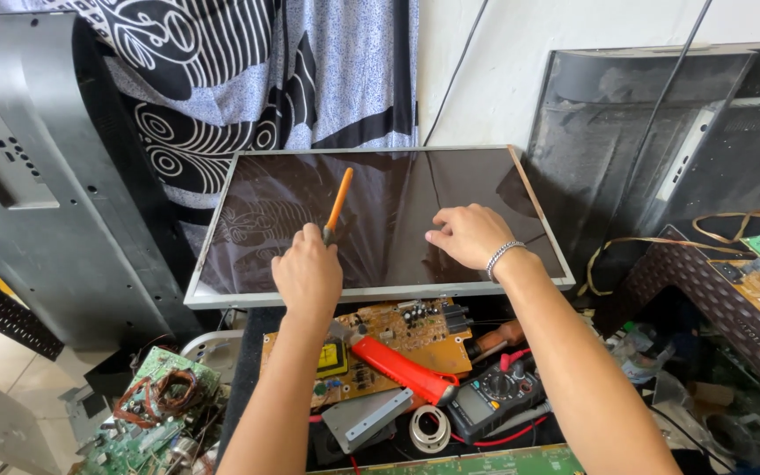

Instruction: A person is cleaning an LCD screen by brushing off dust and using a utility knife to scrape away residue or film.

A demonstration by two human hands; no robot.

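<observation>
The dark display panel (380, 220) lies flat in its thin silver frame, propped across the cluttered table (292, 457) with its far edge toward the wall. The left hand (308, 277) is over its near edge, fingers closed tight around an orange-handled tool (339, 204) whose handle points up and away — the tip is hidden behind the fist, so I cannot tell where it meets the panel. The right hand (468, 236), a silver bracelet (503, 255) at the wrist, rests on the glossy surface with its fingers curled loosely, holding nothing, apparently steadying the sheet.

As far as one can judge, the work is at an early stage: the frame sits whole on all four sides and nothing looks lifted or parted yet.

Just below the panel lies an orange circuit board (380, 343), a red-handled tool (402, 368) across it, and beside that a multimeter (490, 400) with red leads — plus a roll of solder wire (430, 429). A green board (156, 409) sits lower left, a grey television back cover (37, 176) leans at the left, and another dark panel (653, 141) stands against the wall on the right.
</observation>
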